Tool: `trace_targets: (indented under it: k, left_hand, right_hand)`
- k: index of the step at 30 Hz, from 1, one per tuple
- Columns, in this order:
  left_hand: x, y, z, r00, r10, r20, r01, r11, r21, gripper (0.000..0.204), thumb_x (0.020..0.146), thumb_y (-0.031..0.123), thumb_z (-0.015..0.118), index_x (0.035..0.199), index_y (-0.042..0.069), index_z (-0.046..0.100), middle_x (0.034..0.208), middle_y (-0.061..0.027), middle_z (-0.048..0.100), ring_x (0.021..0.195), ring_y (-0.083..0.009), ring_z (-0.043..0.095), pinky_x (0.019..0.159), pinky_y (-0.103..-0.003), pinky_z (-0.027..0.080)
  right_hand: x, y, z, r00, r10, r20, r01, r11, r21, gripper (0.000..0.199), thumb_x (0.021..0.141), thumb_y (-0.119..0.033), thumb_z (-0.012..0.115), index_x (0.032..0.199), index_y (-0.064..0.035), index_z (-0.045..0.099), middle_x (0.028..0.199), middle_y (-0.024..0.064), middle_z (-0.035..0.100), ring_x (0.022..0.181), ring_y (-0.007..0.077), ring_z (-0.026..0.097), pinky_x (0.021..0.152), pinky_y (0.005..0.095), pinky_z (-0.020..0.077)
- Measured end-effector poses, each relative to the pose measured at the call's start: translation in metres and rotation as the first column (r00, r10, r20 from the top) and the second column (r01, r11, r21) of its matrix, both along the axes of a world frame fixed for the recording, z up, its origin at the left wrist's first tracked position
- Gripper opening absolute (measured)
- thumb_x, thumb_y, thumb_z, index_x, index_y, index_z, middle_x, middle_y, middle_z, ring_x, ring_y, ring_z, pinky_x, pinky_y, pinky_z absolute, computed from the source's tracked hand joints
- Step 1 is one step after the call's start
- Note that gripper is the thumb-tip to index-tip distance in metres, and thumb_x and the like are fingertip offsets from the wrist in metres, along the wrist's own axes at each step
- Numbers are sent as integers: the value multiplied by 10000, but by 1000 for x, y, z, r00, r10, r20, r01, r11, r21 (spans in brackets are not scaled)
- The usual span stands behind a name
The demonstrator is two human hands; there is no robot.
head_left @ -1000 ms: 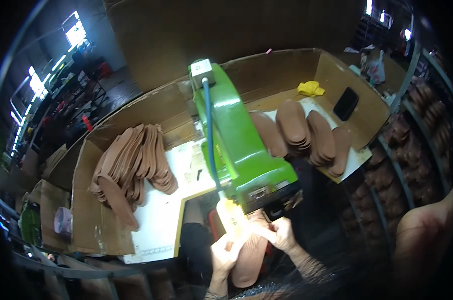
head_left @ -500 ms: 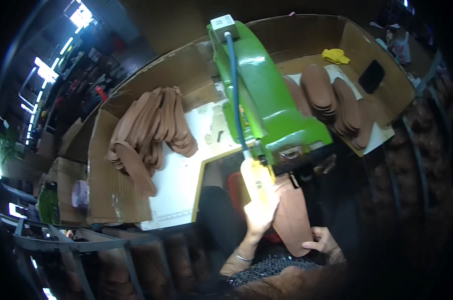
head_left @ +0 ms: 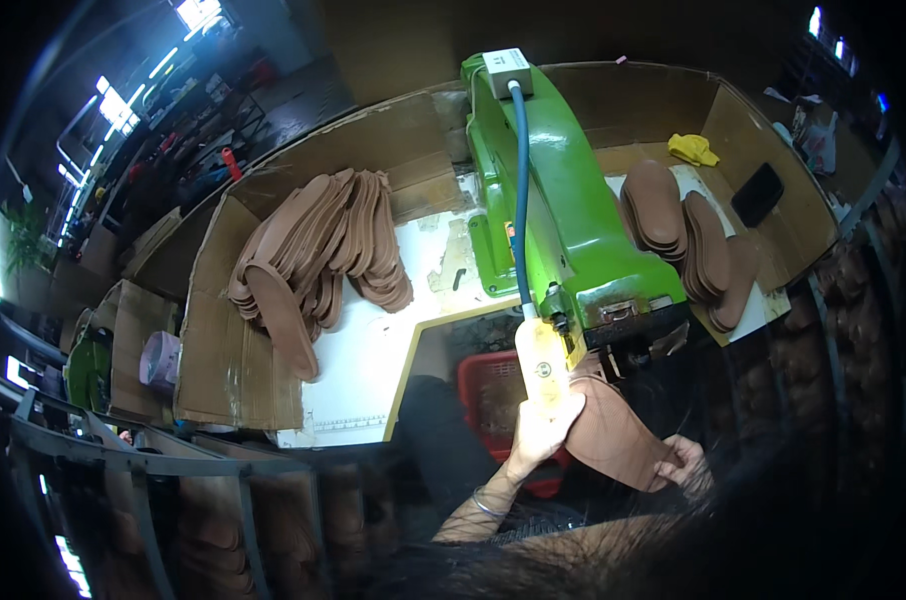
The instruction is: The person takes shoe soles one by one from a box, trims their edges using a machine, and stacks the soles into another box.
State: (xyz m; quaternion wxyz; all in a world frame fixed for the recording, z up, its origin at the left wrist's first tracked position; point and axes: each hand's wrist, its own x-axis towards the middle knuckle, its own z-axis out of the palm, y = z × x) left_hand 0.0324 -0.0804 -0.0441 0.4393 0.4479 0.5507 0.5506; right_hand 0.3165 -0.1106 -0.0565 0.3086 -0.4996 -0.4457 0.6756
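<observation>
A flat brown sole-shaped leather piece (head_left: 613,432) is held under the front end of the bright green machine (head_left: 563,210), just off the near edge of the white worktable (head_left: 363,360). The left hand (head_left: 541,430) is clamped on the piece's left edge, its fingers pressed up against the pale yellow cylindrical part (head_left: 541,362) that hangs from the machine's front. The right hand (head_left: 685,462) grips the piece at its lower right corner, fingers curled around the edge. The two hands sit apart, one at each side of the piece.

A blue-grey cable (head_left: 520,190) runs along the top of the machine from a small white box (head_left: 506,63) at its far end down to the yellow part. Below the hands, under the table's edge, stands a red plastic crate (head_left: 493,390).

On the table's left part lies a fanned heap of brown soles (head_left: 318,250), reaching onto the cardboard sheet (head_left: 223,350) that lines the left edge. To the right of the machine, a second stack of brown soles (head_left: 688,240) rests near the right edge. Toward the far right corner lie a crumpled yellow cloth (head_left: 693,150) and a flat black phone-like object (head_left: 758,193), which leans on the cardboard wall.
</observation>
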Motion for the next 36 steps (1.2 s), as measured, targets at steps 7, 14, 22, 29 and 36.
trace_targets:
  k: [7,14,22,29,36]
  left_hand:
    - [15,9,-25,978,21,206,-30,999,42,261,826,114,659,1042,-24,609,965,-81,648,902,-121,599,820,-275,469]
    - [-8,-1,33,978,-15,-208,9,999,-33,348,832,190,640,1128,20,575,1031,-153,609,955,-215,587,875,-332,451]
    - [-48,-14,17,976,-53,211,62,997,-36,241,815,107,663,997,-44,619,922,-77,648,836,-126,589,766,-259,465]
    - [-107,-44,-3,969,-35,244,36,999,-1,257,790,60,657,1016,-49,601,947,-75,640,845,-116,589,776,-248,464]
    - [-128,-42,14,924,10,-383,-15,1000,-9,282,743,108,721,978,-7,613,924,-121,650,824,-173,629,777,-285,492]
  right_hand:
    - [43,-1,-28,978,-204,32,196,965,176,414,630,-133,762,953,21,554,827,43,613,758,104,583,706,252,472]
    - [-19,74,68,914,-393,-97,402,855,326,258,788,-208,626,944,-21,543,722,8,556,529,63,510,373,179,345]
    - [-60,132,52,963,-164,-211,225,925,307,167,793,-179,607,877,-42,561,687,-18,539,459,19,432,364,156,286]
    - [-112,97,63,989,-68,-133,94,976,196,219,808,-155,594,971,-17,546,691,-21,532,429,16,405,341,165,280]
    - [-120,84,48,988,128,87,-150,923,353,274,843,-154,626,1053,-1,542,824,14,571,577,36,495,424,173,418]
